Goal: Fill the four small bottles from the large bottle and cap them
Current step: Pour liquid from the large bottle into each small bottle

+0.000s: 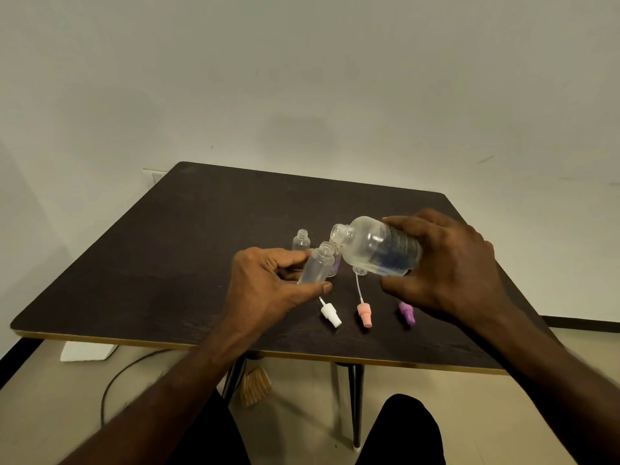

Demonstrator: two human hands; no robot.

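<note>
Small bottles, left to right across the centre of the frame: one clear uncapped bottle (301, 240) stands upright on the dark table (161, 263), just above the left hand (268, 283). That hand pinches a second clear small bottle (317, 266) between thumb and fingers, tilted with its open neck toward the upper right. Behind it stands a third small bottle (335, 265) (mostly hidden, with a purple tint); how full it is cannot be told. Right of centre, the right hand (443, 263) grips the large bottle (375, 246) round its body, tipped nearly horizontal, mouth pointing left and just above the held bottle's neck. Clear liquid lies in its lower side. Below the bottles, three spray caps lie on the table in a row: white (330, 315), pink (364, 315) and purple (406, 312), the first two showing dip tubes.
</note>
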